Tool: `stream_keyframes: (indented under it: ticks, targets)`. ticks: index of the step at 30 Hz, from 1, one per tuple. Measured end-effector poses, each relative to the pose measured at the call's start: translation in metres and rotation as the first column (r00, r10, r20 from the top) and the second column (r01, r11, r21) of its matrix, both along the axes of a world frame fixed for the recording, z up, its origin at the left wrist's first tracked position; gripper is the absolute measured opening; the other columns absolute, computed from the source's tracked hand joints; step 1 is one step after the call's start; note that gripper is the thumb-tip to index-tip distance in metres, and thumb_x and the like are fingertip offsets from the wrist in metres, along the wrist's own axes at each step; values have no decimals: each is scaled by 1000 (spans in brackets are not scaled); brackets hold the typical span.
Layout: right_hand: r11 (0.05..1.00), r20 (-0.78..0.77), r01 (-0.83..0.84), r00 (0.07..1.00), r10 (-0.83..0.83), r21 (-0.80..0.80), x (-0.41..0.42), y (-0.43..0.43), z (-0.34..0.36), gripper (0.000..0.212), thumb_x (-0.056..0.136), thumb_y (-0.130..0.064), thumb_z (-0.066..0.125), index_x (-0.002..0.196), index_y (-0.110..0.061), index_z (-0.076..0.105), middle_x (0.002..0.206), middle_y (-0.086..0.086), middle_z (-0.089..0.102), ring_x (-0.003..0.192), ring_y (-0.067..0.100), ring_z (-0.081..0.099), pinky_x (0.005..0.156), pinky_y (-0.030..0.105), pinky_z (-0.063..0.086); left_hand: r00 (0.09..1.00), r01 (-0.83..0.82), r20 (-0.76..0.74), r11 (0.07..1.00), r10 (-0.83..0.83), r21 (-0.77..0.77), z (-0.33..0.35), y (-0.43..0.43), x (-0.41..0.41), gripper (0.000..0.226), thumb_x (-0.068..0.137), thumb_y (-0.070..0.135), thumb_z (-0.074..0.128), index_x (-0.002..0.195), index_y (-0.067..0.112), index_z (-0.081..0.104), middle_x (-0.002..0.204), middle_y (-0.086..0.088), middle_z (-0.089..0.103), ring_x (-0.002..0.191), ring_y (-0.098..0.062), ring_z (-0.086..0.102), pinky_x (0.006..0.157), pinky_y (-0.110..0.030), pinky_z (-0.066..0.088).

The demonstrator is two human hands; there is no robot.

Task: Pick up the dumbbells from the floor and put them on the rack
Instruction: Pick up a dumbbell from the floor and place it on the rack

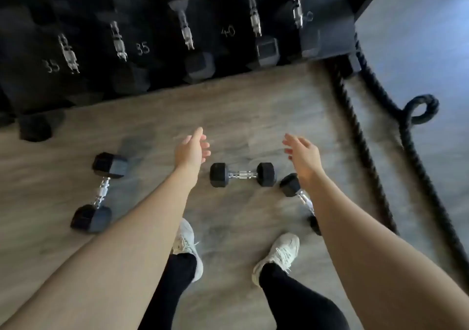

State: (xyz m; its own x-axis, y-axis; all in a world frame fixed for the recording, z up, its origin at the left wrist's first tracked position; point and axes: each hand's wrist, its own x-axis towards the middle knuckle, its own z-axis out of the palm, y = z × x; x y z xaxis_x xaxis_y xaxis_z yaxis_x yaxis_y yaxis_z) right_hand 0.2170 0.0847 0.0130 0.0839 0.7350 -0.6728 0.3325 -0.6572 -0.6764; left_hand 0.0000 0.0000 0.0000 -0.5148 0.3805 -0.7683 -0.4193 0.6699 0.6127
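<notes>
Three black hex dumbbells with chrome handles lie on the wood-look floor. The small one [242,175] lies crosswise between my hands. A larger one [100,194] lies to the left. A third [299,197] is partly hidden under my right forearm. My left hand [192,149] hovers open above and left of the small dumbbell. My right hand [303,155] hovers open above and right of it. Neither touches anything. The dark rack [327,32] runs across the top, with several dumbbells marked 35 and 40 on it.
A thick black battle rope [365,136] runs down the right side of the floor and loops at the far right. My two white shoes [278,253] stand just below the dumbbells. A black dumbbell head [35,128] sits on the floor at the rack's left foot.
</notes>
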Motion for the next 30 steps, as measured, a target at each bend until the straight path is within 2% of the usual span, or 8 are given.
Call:
stream_keyframes:
  ticks: [6,8,10,12,17,20,27,30]
  targets:
    - [992,5,27,1000,-26,-125,21,37,-239,54,101,-52,44,131,-12,64,130,0,64,117,19,58,108,34,39,970,-234,57,970,237,-66,-236,30,27,40,89,56,57,97,18,67,96,-1,65,80,-15,55,68,-29,40]
    - [994,38,2,999,2,-112,23,38,-303,54,102,-52,39,131,-14,64,124,-1,65,117,18,56,102,31,39,963,-269,4,956,271,-118,-294,31,35,49,85,61,59,104,17,68,107,-1,66,85,-18,56,72,-32,41]
    - [994,81,4,997,5,-107,24,39,-355,51,104,-49,38,126,-12,66,98,-1,62,103,19,53,91,28,37,963,-267,-69,947,259,-180,-342,30,35,54,82,64,60,108,17,63,109,-1,61,92,-23,54,82,-33,42]
    - [996,161,-7,987,21,-89,27,33,-391,46,103,-45,42,120,-11,68,99,5,65,102,26,56,89,31,41,965,-256,-121,937,233,-237,-373,23,36,58,77,64,66,111,17,61,108,-1,60,92,-26,55,87,-34,46]
    - [991,290,0,956,39,-134,33,27,-421,31,90,-34,57,114,-19,71,107,5,69,96,27,61,81,33,45,948,-272,55,885,315,-378,-430,5,32,106,25,71,76,117,21,57,114,-5,65,98,-35,63,87,-60,44]
    - [974,279,71,960,-9,-214,33,28,-418,34,83,-38,62,106,-13,66,103,9,68,95,31,63,78,34,44,939,-233,148,889,311,-393,-432,8,34,106,32,66,80,125,23,54,121,-8,62,103,-40,60,84,-67,41]
    - [939,216,117,975,-48,-323,36,27,-420,54,73,-48,64,111,-11,64,100,7,64,98,31,62,96,40,52,957,-169,150,897,248,-408,-418,16,37,64,60,51,81,114,23,61,109,-7,66,87,-32,60,66,-52,45]
    - [938,192,137,978,-78,-318,37,27,-421,51,75,-45,66,112,-10,63,102,8,64,93,30,61,82,35,49,954,-207,122,893,275,-400,-421,15,36,63,56,46,79,111,22,61,105,-7,67,83,-30,60,56,-50,46]
